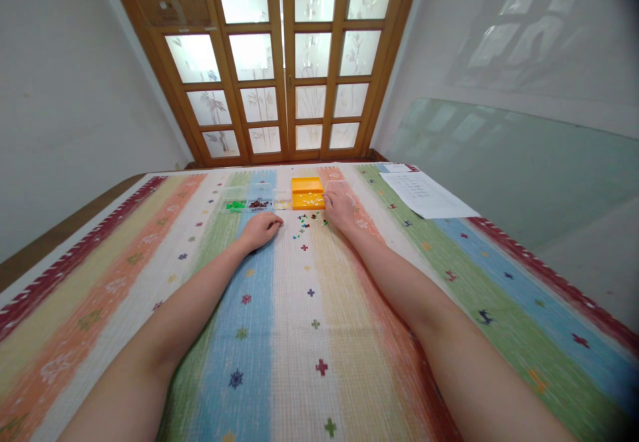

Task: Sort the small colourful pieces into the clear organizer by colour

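Observation:
My left hand (262, 229) rests on the striped tablecloth with its fingers curled closed; nothing shows in them. Just beyond it stands a clear compartment box holding green pieces (235, 206) and dark red pieces (259, 204), with a few pale yellowish ones (283, 204) to the right. A yellow open case (307, 185) has small white pieces (310, 200) in its near half. At the right edge of this case is my right hand (340, 210), fingertips pinched together; what they hold, if anything, is too small to tell. Mixed tiny coloured pieces (305, 225) lie scattered between my hands.
A striped, patterned tablecloth (294, 335) covers the table. Printed white paper (424, 194) lies at the far right. A clear lid or tray, hard to make out, is behind my right hand. Wooden doors with glass panes (287, 96) stand beyond the far table edge.

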Motion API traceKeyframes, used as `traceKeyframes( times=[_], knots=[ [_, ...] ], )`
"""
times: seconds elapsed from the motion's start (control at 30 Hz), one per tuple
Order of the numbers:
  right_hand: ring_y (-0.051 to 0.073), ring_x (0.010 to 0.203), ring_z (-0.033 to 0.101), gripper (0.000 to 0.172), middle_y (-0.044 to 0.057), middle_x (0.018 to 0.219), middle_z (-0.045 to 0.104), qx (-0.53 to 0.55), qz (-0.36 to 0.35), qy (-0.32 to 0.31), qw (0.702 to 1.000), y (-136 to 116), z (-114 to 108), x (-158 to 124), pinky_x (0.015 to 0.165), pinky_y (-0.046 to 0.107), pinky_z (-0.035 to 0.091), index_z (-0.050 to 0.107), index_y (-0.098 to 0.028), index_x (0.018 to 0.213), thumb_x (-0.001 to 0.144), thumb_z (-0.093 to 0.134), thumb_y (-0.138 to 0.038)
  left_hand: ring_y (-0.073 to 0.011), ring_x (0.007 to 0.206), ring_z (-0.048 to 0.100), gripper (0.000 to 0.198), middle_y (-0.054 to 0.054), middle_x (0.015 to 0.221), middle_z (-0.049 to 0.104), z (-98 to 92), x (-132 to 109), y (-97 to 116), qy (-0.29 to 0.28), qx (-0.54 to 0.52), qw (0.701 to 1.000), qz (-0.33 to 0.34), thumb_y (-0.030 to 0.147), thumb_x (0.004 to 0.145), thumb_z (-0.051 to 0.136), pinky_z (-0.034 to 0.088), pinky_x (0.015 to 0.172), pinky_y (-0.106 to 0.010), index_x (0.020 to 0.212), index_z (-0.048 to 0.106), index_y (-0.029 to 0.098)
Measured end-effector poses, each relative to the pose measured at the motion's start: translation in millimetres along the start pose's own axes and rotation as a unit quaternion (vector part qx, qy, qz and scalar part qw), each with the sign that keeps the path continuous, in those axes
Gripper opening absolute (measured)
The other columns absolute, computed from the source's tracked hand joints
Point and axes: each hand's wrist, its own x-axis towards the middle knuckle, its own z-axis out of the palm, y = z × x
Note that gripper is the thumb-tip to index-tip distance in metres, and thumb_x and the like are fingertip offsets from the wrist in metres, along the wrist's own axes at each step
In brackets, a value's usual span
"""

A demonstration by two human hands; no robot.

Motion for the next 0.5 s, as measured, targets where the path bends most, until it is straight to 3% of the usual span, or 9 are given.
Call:
traceKeyframes(
  times=[0.3,0.5],
  knots=[
    [0.025,0.104,0.065,0.021,0.01,0.104,0.075,0.033,-0.175,-0.141,0.974,-26.0,-10.4,-10.5,0.094,0.037,0.048,0.078,-0.019,0.101,0.098,0.058,-0.023,-0.025,0.108,0.066,0.028,-0.009,0.11,0.073,0.3,-0.7,5.5,-0.01,0.015,1.0,0.024,0.026,0.1,0.053,0.052,0.101,-0.04,0.107,0.079,0.022],
    [0.024,0.101,0.064,0.015,0.008,0.104,0.072,0.032,-0.236,-0.212,0.948,-43.8,-14.4,-15.4,0.092,0.035,0.047,0.078,-0.02,0.1,0.093,0.065,-0.023,-0.0246,0.109,0.066,0.028,-0.008,0.111,0.073,1.4,-1.1,4.8,-0.01,0.02,1.0,0.021,0.026,0.1,0.052,0.052,0.102,-0.041,0.107,0.079,0.023]
  ],
)
